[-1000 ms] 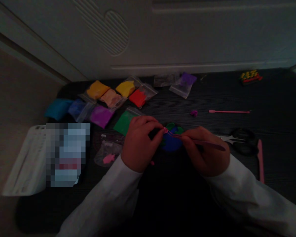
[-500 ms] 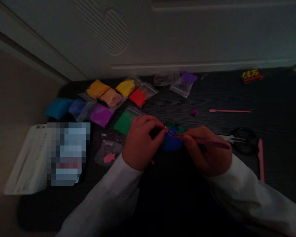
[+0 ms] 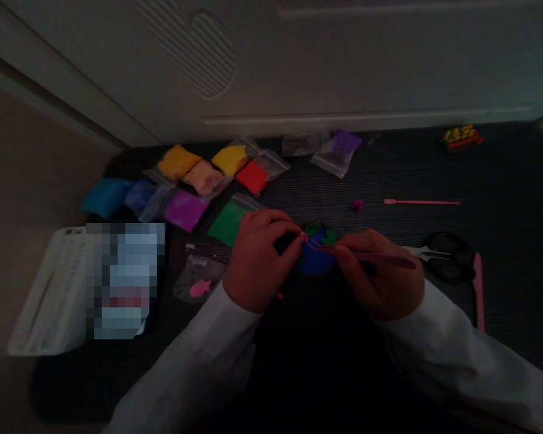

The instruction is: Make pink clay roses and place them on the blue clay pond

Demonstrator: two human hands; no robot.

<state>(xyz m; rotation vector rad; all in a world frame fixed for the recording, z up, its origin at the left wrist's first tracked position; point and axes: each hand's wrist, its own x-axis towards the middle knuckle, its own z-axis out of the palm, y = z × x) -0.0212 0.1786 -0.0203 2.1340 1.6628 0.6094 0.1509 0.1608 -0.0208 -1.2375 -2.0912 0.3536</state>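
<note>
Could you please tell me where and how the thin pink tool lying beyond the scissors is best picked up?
I would pinch the thin pink tool at mid-shaft, coming from above with fingertips on its near and far sides. It lies flat, running left to right, its slim, straight shaft uncovered and its wider end at the left.

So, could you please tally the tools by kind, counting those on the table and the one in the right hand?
Scissors on the table: 1
Pink tools lying there: 2 (thin stick, broader tool near the scissors)
Tweezers-like tool in the right hand: 1
Total: 4
</note>
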